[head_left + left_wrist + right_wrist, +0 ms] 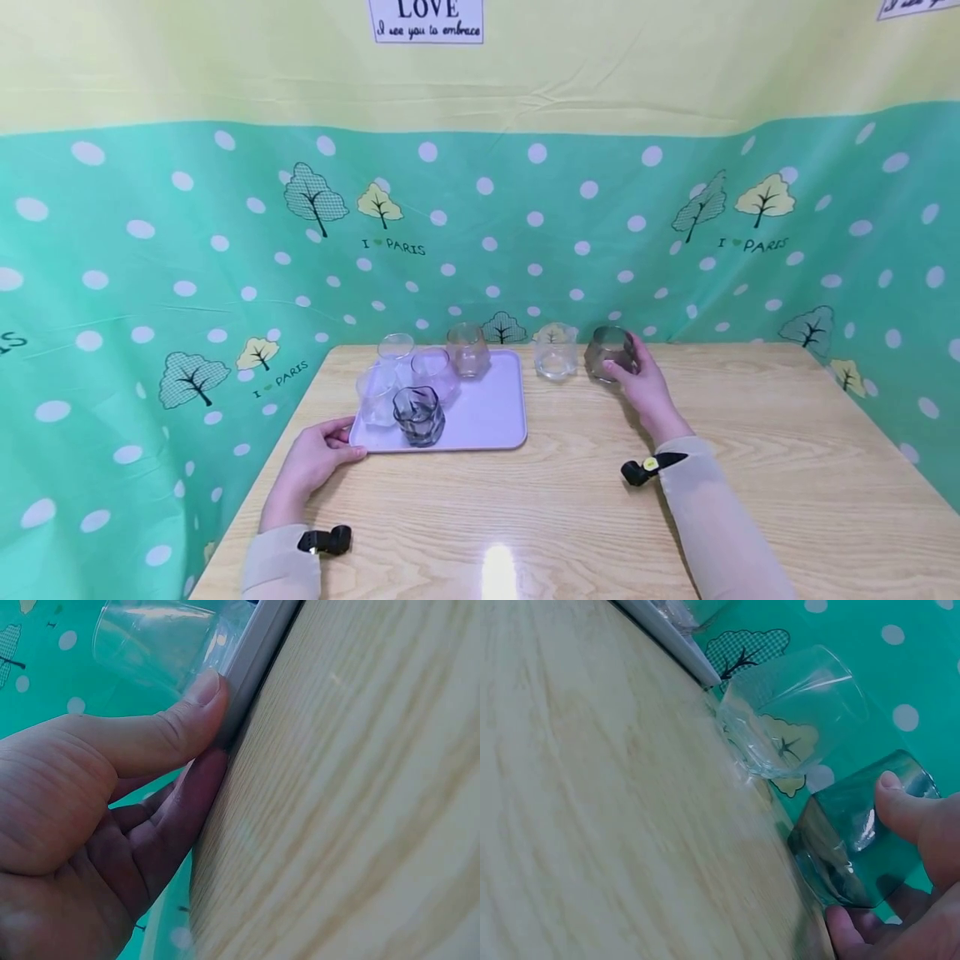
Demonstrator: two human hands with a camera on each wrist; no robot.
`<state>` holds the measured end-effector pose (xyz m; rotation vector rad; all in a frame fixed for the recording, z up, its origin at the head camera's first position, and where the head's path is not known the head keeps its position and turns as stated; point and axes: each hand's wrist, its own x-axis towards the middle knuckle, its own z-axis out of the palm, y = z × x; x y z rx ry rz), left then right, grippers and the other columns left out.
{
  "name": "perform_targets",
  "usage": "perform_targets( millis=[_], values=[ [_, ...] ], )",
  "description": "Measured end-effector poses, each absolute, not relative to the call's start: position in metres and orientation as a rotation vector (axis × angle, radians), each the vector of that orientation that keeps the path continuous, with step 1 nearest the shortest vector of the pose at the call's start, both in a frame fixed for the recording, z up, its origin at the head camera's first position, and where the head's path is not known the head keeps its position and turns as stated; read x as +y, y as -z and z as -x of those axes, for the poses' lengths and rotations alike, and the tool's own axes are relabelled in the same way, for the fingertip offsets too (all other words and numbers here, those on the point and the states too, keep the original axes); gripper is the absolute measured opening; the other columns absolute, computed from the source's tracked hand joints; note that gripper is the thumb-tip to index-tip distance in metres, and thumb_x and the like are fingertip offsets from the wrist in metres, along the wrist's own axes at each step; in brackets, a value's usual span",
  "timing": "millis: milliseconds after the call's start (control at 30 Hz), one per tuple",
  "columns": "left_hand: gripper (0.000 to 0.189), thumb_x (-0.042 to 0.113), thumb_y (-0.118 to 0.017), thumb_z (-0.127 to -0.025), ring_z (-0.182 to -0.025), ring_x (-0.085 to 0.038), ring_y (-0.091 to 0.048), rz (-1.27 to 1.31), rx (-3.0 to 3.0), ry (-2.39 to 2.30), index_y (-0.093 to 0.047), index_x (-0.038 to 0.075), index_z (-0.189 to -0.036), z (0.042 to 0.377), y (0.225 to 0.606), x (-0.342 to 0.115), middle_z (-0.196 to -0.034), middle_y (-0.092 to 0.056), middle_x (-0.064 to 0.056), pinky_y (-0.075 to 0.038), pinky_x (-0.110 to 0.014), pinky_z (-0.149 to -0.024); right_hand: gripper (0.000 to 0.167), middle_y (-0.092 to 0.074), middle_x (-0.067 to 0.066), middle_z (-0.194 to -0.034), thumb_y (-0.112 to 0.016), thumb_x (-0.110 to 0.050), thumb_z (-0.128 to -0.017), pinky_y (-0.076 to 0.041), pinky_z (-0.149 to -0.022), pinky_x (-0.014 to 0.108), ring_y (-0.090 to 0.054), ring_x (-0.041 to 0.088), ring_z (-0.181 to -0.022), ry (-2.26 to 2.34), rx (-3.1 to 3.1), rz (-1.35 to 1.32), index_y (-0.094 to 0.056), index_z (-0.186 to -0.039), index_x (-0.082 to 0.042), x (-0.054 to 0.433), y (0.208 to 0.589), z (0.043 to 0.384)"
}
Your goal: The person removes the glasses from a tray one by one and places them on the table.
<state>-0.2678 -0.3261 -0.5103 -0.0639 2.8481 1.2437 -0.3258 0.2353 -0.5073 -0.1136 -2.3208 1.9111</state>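
Note:
At the far right of the row, my right hand (643,385) grips a dark grey drinking glass (609,360), thumb on the near side and fingers round the far side. In the right wrist view this glass (866,832) stands upright by the table's back edge. My left hand (318,454) pinches the near left corner of a pale lilac tray (487,417), its thumb (202,688) at the rim and fingers low against the side. On the tray stand a dark faceted glass (418,417), an amber glass (468,354), a pinkish glass (437,379) and clear ones (377,404).
A clear glass (555,357) stands on the wooden table (570,508) between the tray and the dark grey glass. Behind the table hangs a green dotted curtain (555,242), close to the back edge. Bare wood shows in front and at right.

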Motion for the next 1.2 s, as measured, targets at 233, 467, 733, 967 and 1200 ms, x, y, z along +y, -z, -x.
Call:
perform_targets(
  millis=[233,467,733,967,1200],
  values=[
    [0.071,0.019,-0.092,-0.085,-0.089,-0.019,-0.063,0.069,2.847,-1.243,-0.062,-0.004,-0.145,0.2674,0.5112,-0.3263,-0.108,-0.069,-0.01,-0.05,-0.033,-0.08,0.092,-0.013,0.02,-0.176,-0.07,-0.034,-0.106,-0.024,-0.126,0.052,-0.023,0.046,-0.158,-1.805,-2.374,0.167,-0.009,-0.174,-0.021,0.2314,0.5102,0.3245],
    [0.071,0.019,-0.093,-0.085,-0.087,-0.018,-0.064,0.063,2.85,-1.239,-0.062,-0.005,-0.145,0.2665,0.5102,-0.3255,-0.107,-0.07,-0.01,-0.05,-0.033,-0.08,0.092,-0.01,0.02,-0.177,-0.069,-0.036,-0.107,-0.025,-0.126,0.051,-0.025,0.045,-0.157,-1.79,-2.402,0.179,-0.006,-0.174,-0.022,0.2317,0.5123,0.3241],
    [0.071,0.019,-0.093,-0.085,-0.087,-0.018,-0.065,0.072,2.843,-1.25,-0.062,-0.005,-0.145,0.2657,0.5101,-0.3257,-0.108,-0.07,-0.011,-0.05,-0.031,-0.079,0.095,-0.008,0.017,-0.177,-0.07,-0.037,-0.106,-0.025,-0.126,0.051,-0.023,0.044,-0.159,-1.821,-2.403,0.184,-0.006,-0.174,-0.024,0.232,0.5085,0.3241],
    [0.071,0.019,-0.092,-0.085,-0.088,-0.018,-0.065,0.077,2.838,-1.257,-0.062,-0.005,-0.145,0.2647,0.5079,-0.3243,-0.109,-0.071,-0.012,-0.05,-0.032,-0.08,0.096,-0.009,0.022,-0.176,-0.072,-0.036,-0.105,-0.027,-0.125,0.053,-0.028,0.045,-0.157,-1.819,-2.422,0.183,-0.005,-0.173,-0.024,0.2328,0.506,0.3234],
    [0.071,0.019,-0.092,-0.086,-0.088,-0.019,-0.065,0.077,2.844,-1.249,-0.062,-0.004,-0.145,0.266,0.5086,-0.3249,-0.109,-0.071,-0.012,-0.05,-0.03,-0.08,0.106,-0.011,0.023,-0.176,-0.08,-0.03,-0.099,-0.025,-0.125,0.054,-0.023,0.047,-0.158,-1.853,-2.381,0.197,-0.005,-0.174,-0.02,0.2321,0.5037,0.324]
  ],
)
